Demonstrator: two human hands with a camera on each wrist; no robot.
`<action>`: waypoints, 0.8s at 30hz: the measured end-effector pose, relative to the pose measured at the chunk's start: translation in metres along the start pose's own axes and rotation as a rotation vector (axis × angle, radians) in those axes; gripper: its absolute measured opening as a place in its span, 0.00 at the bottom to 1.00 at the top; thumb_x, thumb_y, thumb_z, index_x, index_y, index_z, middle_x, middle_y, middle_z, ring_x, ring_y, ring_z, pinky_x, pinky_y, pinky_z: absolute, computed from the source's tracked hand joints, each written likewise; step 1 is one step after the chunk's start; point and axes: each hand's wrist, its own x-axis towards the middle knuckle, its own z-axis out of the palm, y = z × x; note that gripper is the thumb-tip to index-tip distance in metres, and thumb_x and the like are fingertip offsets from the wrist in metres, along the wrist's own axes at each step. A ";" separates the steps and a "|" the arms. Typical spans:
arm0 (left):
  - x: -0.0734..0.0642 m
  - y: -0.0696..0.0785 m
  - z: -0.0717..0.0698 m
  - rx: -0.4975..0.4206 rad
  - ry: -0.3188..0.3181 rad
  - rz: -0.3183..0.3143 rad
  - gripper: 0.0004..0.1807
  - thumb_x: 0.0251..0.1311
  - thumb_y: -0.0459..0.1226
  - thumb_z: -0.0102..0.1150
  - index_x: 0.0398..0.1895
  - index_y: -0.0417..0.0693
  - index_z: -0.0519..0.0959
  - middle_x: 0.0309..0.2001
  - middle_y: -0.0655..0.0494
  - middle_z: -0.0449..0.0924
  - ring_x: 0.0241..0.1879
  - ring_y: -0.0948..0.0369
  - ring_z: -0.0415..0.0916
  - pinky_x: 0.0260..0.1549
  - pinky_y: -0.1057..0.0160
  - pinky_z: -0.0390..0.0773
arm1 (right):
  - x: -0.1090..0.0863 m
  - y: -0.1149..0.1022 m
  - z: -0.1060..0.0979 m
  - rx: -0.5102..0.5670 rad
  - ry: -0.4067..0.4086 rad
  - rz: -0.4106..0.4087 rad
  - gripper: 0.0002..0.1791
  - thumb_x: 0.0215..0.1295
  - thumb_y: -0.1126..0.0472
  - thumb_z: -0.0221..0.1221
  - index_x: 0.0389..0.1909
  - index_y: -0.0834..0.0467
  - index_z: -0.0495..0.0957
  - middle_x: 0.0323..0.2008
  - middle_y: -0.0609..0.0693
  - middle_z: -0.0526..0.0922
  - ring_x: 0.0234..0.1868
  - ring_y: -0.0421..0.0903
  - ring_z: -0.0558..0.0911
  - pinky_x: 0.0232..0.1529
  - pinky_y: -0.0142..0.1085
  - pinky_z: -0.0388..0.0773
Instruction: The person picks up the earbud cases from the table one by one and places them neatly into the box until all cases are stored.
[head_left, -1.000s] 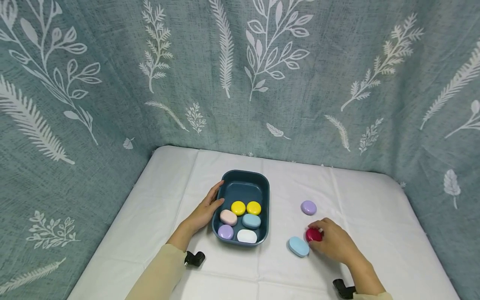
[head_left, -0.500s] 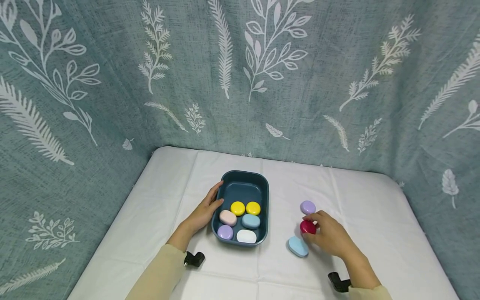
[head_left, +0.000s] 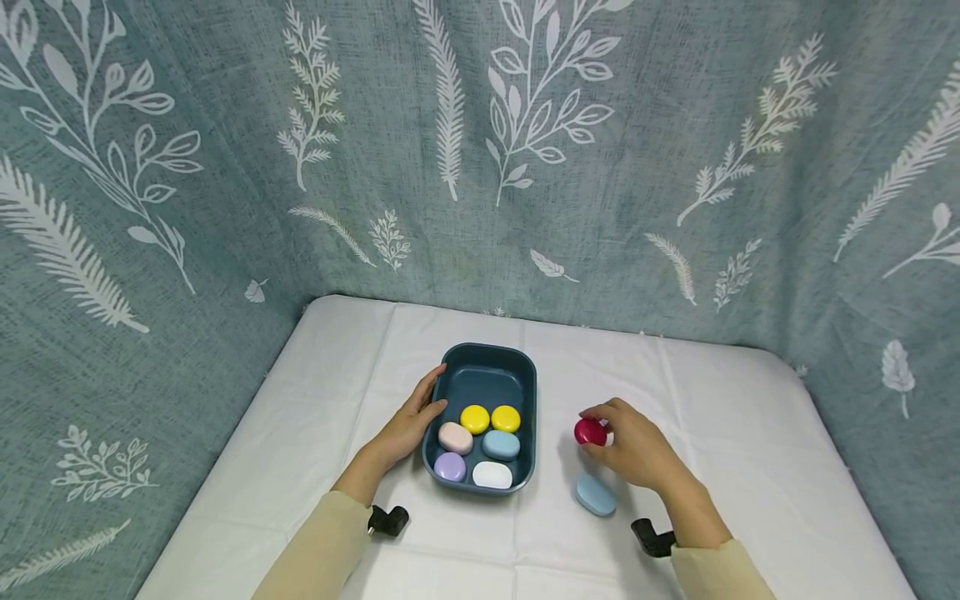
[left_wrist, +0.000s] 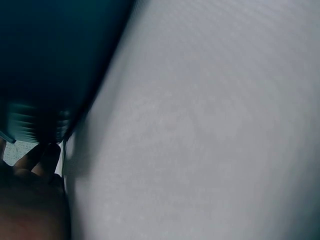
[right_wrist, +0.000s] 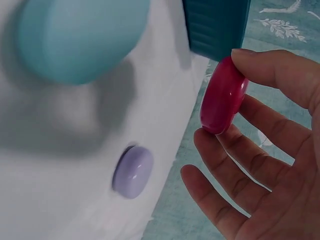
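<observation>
My right hand pinches a round red soap between thumb and fingertips, held above the cloth to the right of the box. In the right wrist view the red soap is tilted on edge. A light-blue oval soap lies just below that hand. A lilac soap on the cloth shows in the right wrist view; the hand hides it from the head view. My left hand rests its extended fingers and thumb against the left side of the dark blue box.
Inside the box sit two yellow soaps, a pink one, a blue one, a lilac one and a white one. White cloth covers the table; a patterned teal curtain surrounds its back and sides.
My right hand has lifted the red soap from beside the light-blue one and carried it left and away from me. My left hand stays at the box.
</observation>
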 end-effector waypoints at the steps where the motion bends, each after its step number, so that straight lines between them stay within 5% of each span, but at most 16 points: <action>1: 0.000 0.000 0.000 -0.001 -0.001 -0.002 0.30 0.72 0.51 0.44 0.72 0.88 0.47 0.77 0.71 0.42 0.77 0.61 0.38 0.74 0.46 0.44 | 0.002 -0.002 -0.001 -0.003 0.003 -0.003 0.25 0.52 0.54 0.70 0.52 0.54 0.80 0.44 0.48 0.78 0.41 0.49 0.78 0.38 0.37 0.76; 16: 0.002 -0.003 -0.001 0.003 0.000 0.012 0.29 0.72 0.54 0.44 0.70 0.90 0.48 0.77 0.69 0.41 0.77 0.59 0.39 0.74 0.45 0.44 | 0.030 -0.032 -0.005 0.017 -0.002 -0.034 0.25 0.53 0.54 0.70 0.53 0.53 0.80 0.46 0.47 0.78 0.42 0.46 0.77 0.39 0.36 0.77; 24: -0.001 0.008 -0.001 0.005 -0.016 0.003 0.29 0.75 0.47 0.39 0.75 0.77 0.47 0.78 0.63 0.40 0.78 0.56 0.37 0.74 0.45 0.42 | 0.039 -0.041 -0.006 0.011 0.000 -0.063 0.25 0.54 0.54 0.70 0.54 0.53 0.79 0.46 0.47 0.78 0.42 0.46 0.78 0.39 0.36 0.76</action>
